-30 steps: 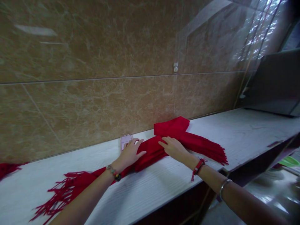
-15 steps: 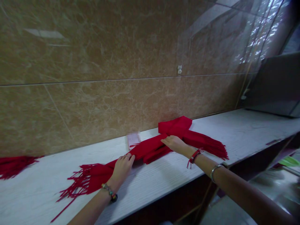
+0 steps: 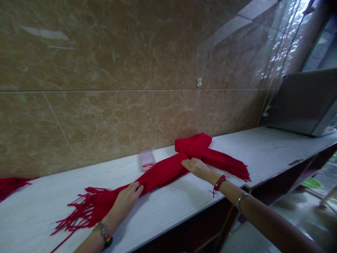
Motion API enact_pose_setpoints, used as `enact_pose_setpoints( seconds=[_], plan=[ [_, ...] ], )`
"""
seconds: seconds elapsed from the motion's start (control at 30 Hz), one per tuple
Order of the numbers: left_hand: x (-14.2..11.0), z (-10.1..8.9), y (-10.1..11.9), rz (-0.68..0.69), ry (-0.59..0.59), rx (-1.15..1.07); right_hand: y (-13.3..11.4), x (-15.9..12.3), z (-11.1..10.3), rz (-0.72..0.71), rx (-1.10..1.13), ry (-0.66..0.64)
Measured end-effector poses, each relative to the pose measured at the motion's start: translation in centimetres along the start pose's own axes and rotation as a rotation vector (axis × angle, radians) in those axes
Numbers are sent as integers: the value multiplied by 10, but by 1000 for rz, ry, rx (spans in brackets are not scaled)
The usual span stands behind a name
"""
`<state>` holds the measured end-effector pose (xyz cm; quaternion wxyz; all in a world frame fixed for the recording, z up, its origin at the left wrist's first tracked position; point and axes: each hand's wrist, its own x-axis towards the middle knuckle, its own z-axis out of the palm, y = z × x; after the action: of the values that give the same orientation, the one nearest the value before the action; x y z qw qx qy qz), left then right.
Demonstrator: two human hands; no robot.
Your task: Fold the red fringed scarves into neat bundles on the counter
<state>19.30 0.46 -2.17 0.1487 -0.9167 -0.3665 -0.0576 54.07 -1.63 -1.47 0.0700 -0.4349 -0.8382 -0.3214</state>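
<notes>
A red scarf [image 3: 168, 170] with fringed ends lies folded lengthwise on the white tabletop [image 3: 210, 195], crossed over itself at its far right part. My left hand [image 3: 127, 196] is closed over the near edge of the scarf, toward its left fringe; the thumb lies beside the bent fingers. Farther right, near the crossing, my right hand [image 3: 198, 168] rests on the scarf with its fingers stretched out. Its thumb is hidden.
A small pale pack [image 3: 146, 160], partly blurred out, lies behind the scarf near the tiled wall [image 3: 118, 116]. Another red fringed piece [image 3: 13, 186] reaches in at the left edge. A large grey box-like object [image 3: 302, 102] stands at the far right.
My left hand has slid left and toward me along the scarf. The loose lower fold between my hands now lies straighter under the top layer. The right hand stays by the crossing.
</notes>
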Motion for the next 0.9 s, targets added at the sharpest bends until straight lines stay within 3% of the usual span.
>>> enact_pose_setpoints(
  seconds=[0.17,0.33,0.47,0.67,0.9],
  plan=[
    [12,-8,-1,76,45,9,5,9,-8,74,8,45],
    [9,-17,-11,30,191,0,11,5,-17,106,9,111],
    [4,-6,-5,86,105,-12,6,-6,-6,50,4,51],
    [9,4,-1,45,50,-3,-1,-13,8,43,13,12],
    [4,-2,-2,65,-4,-67,-5,-11,-2,102,55,34]
  ],
)
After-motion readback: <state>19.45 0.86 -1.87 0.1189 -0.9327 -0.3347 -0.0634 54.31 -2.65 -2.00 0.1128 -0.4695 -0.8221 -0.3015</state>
